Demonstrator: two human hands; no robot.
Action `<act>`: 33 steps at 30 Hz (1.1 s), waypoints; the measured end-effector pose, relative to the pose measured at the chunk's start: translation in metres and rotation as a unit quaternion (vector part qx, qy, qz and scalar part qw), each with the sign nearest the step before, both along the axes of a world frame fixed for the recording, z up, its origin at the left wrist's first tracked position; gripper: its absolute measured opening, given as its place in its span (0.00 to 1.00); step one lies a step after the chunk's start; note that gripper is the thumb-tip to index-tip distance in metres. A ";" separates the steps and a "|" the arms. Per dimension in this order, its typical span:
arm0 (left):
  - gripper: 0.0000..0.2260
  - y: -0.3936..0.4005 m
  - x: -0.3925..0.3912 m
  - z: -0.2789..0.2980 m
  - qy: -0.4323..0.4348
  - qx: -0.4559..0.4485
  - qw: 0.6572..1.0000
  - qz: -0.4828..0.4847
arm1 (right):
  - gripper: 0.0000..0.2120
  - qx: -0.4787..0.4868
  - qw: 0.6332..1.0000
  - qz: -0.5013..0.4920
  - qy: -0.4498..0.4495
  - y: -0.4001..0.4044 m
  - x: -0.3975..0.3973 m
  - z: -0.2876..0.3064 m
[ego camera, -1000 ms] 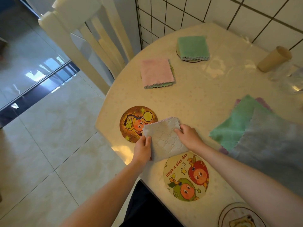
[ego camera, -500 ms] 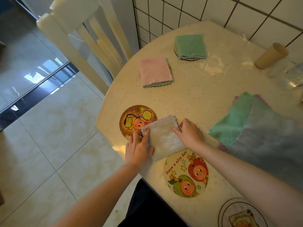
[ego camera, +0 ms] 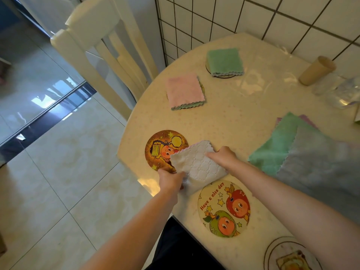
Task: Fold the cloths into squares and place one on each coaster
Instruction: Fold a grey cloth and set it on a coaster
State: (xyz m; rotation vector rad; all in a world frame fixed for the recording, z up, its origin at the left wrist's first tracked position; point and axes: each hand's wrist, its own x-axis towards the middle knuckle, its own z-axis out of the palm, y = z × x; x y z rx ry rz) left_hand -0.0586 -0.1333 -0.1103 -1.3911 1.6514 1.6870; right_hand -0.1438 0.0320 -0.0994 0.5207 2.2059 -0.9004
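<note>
A folded grey cloth [ego camera: 198, 164] lies between an orange cartoon coaster [ego camera: 161, 151] and a cream "Have a nice day" coaster [ego camera: 224, 208], its left corner overlapping the orange one. My left hand [ego camera: 170, 179] pinches the cloth's near left corner. My right hand [ego camera: 222, 155] grips its right edge. A folded pink cloth [ego camera: 185, 91] and a folded green cloth [ego camera: 225, 61] each cover a coaster farther back. Unfolded green [ego camera: 272, 149] and grey [ego camera: 321, 164] cloths are stacked at the right.
The round cream table [ego camera: 243, 121] meets a tiled wall [ego camera: 253, 14] at the back. A cream chair [ego camera: 101, 45] stands at its left. A tan cup [ego camera: 316, 70] and clear plastic [ego camera: 344, 90] sit far right. Another coaster [ego camera: 288, 256] lies at the near edge.
My left hand slid from the cloth's left edge to its near corner and closed on it. The cloth shifted left onto the orange coaster's edge. My right hand kept its hold.
</note>
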 end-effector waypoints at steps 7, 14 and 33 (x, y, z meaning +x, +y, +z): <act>0.09 -0.016 -0.016 0.012 -0.014 0.072 0.997 0.028 | 0.20 -0.091 0.995 -0.028 -0.016 -0.006 -0.007 0.009; 0.05 -0.065 -0.042 0.035 0.032 0.129 0.991 -0.018 | 0.06 -0.157 0.985 -0.070 -0.021 -0.032 -0.016 0.035; 0.10 -0.125 -0.097 0.014 0.005 -0.051 0.970 -0.236 | 0.04 -0.078 0.990 -0.096 0.064 -0.090 -0.019 -0.006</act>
